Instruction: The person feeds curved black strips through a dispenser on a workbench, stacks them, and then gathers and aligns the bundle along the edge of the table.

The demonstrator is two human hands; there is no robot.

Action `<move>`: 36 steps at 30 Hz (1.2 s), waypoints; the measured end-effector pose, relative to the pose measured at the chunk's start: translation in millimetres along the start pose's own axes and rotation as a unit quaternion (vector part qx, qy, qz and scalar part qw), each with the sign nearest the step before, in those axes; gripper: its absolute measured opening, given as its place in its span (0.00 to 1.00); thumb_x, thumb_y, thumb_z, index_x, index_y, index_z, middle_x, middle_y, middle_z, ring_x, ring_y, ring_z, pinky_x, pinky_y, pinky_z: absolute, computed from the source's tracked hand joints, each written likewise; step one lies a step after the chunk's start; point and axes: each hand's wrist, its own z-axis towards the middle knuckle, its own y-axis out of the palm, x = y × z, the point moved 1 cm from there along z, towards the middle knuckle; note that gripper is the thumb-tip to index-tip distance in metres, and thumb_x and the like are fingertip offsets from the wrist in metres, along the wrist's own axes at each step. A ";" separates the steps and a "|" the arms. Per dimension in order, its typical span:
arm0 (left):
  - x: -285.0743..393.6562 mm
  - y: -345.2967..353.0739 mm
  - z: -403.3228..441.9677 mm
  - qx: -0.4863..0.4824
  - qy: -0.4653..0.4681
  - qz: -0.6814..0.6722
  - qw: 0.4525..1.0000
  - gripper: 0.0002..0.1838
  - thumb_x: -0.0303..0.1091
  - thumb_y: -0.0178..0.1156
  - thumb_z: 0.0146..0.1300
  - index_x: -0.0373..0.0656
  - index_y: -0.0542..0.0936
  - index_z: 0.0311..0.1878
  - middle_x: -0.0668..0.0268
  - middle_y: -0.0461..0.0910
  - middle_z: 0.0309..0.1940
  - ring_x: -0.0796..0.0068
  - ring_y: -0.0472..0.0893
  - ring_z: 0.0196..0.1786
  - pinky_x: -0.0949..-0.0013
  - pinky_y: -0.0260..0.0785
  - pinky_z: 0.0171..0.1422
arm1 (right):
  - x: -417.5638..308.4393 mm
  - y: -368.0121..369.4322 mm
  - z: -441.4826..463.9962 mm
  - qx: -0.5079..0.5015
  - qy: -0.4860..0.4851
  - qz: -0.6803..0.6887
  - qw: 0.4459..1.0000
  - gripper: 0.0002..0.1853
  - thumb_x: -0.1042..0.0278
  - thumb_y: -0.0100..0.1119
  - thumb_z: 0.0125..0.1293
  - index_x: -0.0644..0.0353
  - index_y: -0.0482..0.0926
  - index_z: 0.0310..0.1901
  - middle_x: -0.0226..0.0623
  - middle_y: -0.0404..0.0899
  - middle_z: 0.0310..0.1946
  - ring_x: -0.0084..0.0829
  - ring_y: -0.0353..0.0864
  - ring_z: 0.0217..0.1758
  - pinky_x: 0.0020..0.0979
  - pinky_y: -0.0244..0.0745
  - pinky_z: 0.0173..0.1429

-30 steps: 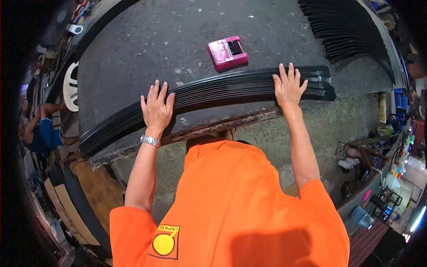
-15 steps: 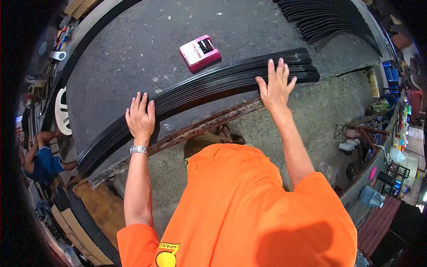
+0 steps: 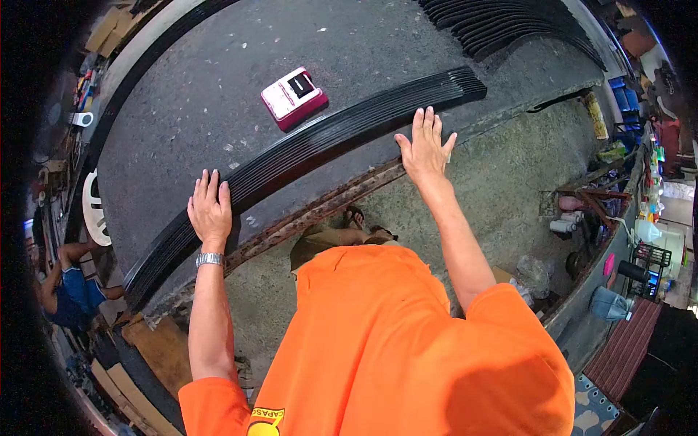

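A bundle of long black ribbed strips [image 3: 320, 138] lies along the near edge of the dark tabletop [image 3: 189, 94], curving in the wide view. My left hand [image 3: 210, 211], with a metal watch at the wrist, rests on the strips left of their middle, fingers stretched out. Near the right end of the bundle my right hand [image 3: 425, 149] lies at its near side, fingers spread. Neither hand is closed round anything. Just beyond the strips sits a pink and white box with a black patch [image 3: 294, 98].
More black strips [image 3: 509, 29] lie fanned at the far right of the tabletop. A white plastic chair [image 3: 94, 211] and a person in blue [image 3: 76, 291] are at the left. Shelving with bottles and a blue water container [image 3: 609, 304] stands at the right.
The view has shifted, so the tabletop appears further left. My right hand has moved from on top of the strips to their near edge. The strips' right ends look more closely gathered.
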 end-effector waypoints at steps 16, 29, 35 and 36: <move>-6.5 -26.8 -53.4 0.151 -0.069 -0.045 0.985 0.36 0.55 0.49 0.78 0.48 0.57 0.81 0.53 0.52 0.81 0.51 0.52 0.83 0.30 0.35 0.81 | 10.9 6.4 -21.6 0.020 -0.014 0.008 1.000 0.39 0.40 0.49 0.75 0.57 0.58 0.79 0.42 0.51 0.82 0.48 0.46 0.85 0.76 0.38 0.76; -54.9 15.2 -127.0 0.225 -0.187 0.027 0.956 0.32 0.41 0.51 0.73 0.47 0.65 0.78 0.52 0.60 0.79 0.46 0.59 0.79 0.42 0.48 0.79 | 25.9 24.5 -15.8 0.047 -0.056 -0.032 0.997 0.37 0.40 0.40 0.80 0.52 0.53 0.81 0.40 0.49 0.83 0.48 0.44 0.86 0.67 0.49 0.78; -56.2 16.4 -128.0 0.227 -0.195 0.008 0.954 0.33 0.42 0.51 0.71 0.48 0.65 0.79 0.53 0.60 0.79 0.46 0.60 0.79 0.43 0.47 0.80 | 30.5 24.7 -12.6 0.062 -0.089 -0.058 0.992 0.35 0.42 0.40 0.80 0.55 0.56 0.80 0.44 0.53 0.81 0.52 0.49 0.84 0.62 0.57 0.76; -55.1 14.0 -127.2 0.226 -0.197 0.004 0.954 0.32 0.42 0.50 0.72 0.48 0.65 0.79 0.54 0.60 0.79 0.46 0.60 0.79 0.43 0.47 0.80 | 30.6 23.6 -11.5 0.061 -0.094 -0.053 0.992 0.35 0.43 0.40 0.81 0.56 0.57 0.79 0.45 0.53 0.81 0.53 0.49 0.84 0.62 0.57 0.76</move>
